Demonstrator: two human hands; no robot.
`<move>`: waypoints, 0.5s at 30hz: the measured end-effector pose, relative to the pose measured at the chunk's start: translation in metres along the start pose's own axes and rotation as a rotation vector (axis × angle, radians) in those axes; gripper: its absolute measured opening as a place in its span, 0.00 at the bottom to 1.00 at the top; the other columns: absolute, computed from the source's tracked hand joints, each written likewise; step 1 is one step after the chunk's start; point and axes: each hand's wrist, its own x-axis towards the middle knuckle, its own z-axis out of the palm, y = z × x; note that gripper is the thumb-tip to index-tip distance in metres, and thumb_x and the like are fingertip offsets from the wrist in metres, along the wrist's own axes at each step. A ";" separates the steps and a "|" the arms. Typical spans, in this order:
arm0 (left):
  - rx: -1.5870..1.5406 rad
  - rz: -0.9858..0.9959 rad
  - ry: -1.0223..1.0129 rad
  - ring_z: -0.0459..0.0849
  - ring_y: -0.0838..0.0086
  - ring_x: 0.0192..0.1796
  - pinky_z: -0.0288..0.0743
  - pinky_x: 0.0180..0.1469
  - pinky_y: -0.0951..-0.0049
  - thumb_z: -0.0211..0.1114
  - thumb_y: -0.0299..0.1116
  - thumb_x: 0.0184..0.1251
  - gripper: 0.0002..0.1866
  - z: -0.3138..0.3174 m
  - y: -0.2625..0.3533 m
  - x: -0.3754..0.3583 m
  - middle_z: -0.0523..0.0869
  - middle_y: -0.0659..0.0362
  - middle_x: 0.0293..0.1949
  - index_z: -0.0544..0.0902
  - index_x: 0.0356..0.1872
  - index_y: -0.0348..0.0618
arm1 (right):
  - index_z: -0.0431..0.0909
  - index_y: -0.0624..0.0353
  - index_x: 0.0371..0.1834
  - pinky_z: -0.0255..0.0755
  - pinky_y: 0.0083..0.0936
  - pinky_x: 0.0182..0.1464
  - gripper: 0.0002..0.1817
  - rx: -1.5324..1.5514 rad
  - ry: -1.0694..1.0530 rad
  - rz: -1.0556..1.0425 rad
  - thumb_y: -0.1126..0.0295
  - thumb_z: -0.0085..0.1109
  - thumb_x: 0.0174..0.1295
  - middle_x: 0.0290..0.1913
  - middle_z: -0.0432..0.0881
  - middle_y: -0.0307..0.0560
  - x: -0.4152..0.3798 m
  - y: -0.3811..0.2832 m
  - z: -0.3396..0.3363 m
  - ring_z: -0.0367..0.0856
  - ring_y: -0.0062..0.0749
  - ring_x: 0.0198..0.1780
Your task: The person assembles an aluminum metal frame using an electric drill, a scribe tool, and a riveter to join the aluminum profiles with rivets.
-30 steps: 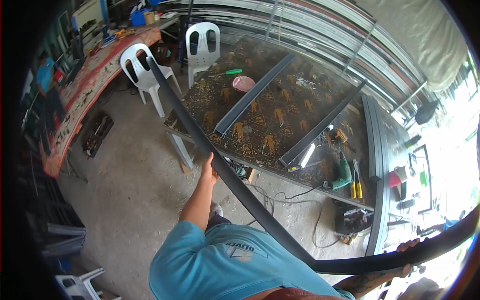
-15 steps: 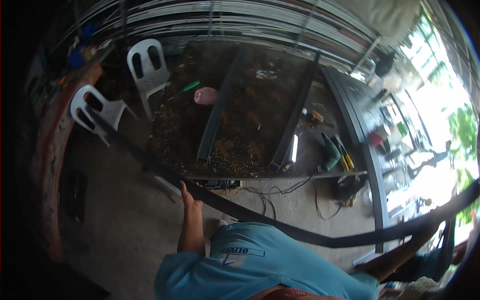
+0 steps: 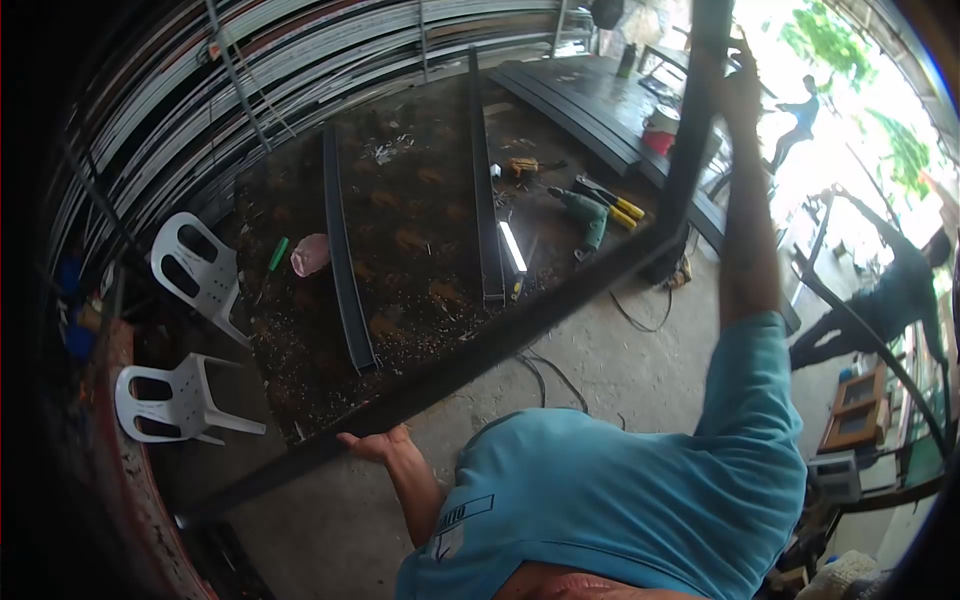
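A long dark metal bar [image 3: 560, 315] slants across my front, from low at the left to high at the right. My left hand [image 3: 378, 443] holds it from below, palm turned up; the fingers are partly hidden behind it. High on the right, my right hand [image 3: 737, 85] grips the raised end, its fingers partly hidden and blurred. Beyond the bar stands a dark worktable [image 3: 415, 230] bearing two dark metal channels, one left [image 3: 343, 260] and one right [image 3: 482, 190]. A green power drill [image 3: 588, 215] and a yellow-handled tool [image 3: 622, 210] lie to the right.
White plastic chairs, one farther [image 3: 205, 270] and one nearer [image 3: 185, 400], stand left. A pink item [image 3: 310, 255] and green-handled tool [image 3: 279, 252] lie on the table. Dark bars [image 3: 570, 110] lie behind. Cables [image 3: 560, 375] cross the floor. A person [image 3: 885, 290] is at right.
The bar's right end has swung up with my right hand, while its left end has dropped. My left hand has moved lower. The view has turned, bringing a person at the right into sight.
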 end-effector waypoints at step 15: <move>-0.185 0.244 -0.114 0.62 0.48 0.70 0.56 0.72 0.44 0.43 0.62 0.72 0.39 0.055 -0.016 -0.034 0.62 0.41 0.67 0.57 0.71 0.40 | 0.57 0.49 0.69 0.62 0.62 0.62 0.42 1.436 -0.822 1.837 0.39 0.61 0.59 0.66 0.66 0.51 -0.404 -0.255 0.062 0.65 0.46 0.68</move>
